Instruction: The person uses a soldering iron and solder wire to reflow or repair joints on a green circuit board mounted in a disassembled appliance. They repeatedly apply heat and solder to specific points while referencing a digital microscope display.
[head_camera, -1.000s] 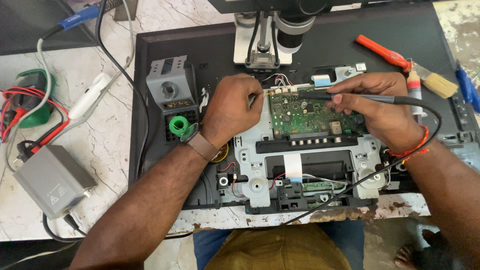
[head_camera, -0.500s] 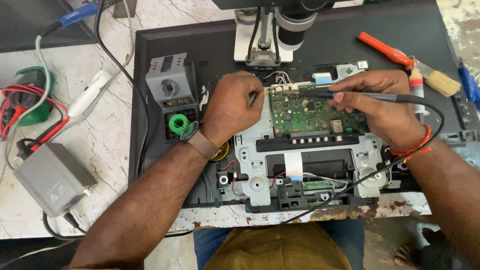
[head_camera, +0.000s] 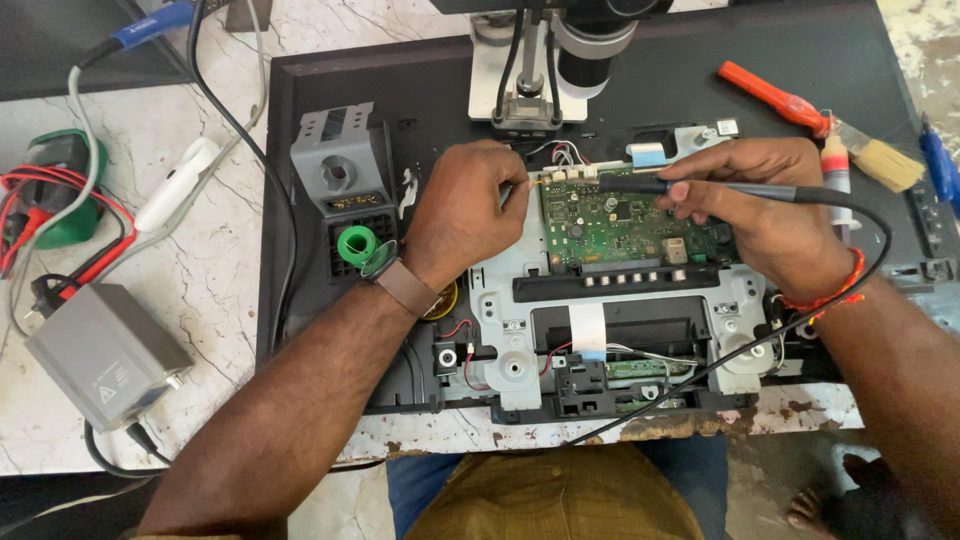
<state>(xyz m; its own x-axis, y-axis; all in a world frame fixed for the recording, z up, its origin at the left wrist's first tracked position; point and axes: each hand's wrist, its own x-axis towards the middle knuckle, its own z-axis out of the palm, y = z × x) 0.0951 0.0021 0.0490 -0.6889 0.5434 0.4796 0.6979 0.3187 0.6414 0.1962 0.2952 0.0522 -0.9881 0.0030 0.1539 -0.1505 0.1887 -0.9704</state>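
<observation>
A green circuit board (head_camera: 620, 228) sits in a grey metal chassis (head_camera: 520, 340) on a black mat. My right hand (head_camera: 765, 205) grips a black soldering iron (head_camera: 650, 185) like a pen, its tip at the board's upper left corner. My left hand (head_camera: 465, 210) pinches a thin strand of solder wire (head_camera: 533, 184), whose end meets the iron's tip. The iron's black cable (head_camera: 860, 260) loops down past my right wrist.
A microscope stand (head_camera: 540, 60) rises behind the board. A grey soldering station and green solder spool (head_camera: 355, 243) stand left of my wrist. An orange-handled tool (head_camera: 770, 95), a brush (head_camera: 875, 155) and blue tools lie at the right. A grey power box (head_camera: 100, 350) and wires sit left.
Both hands have stayed at the board's upper left corner; the view has shifted slightly. Little else differs.
</observation>
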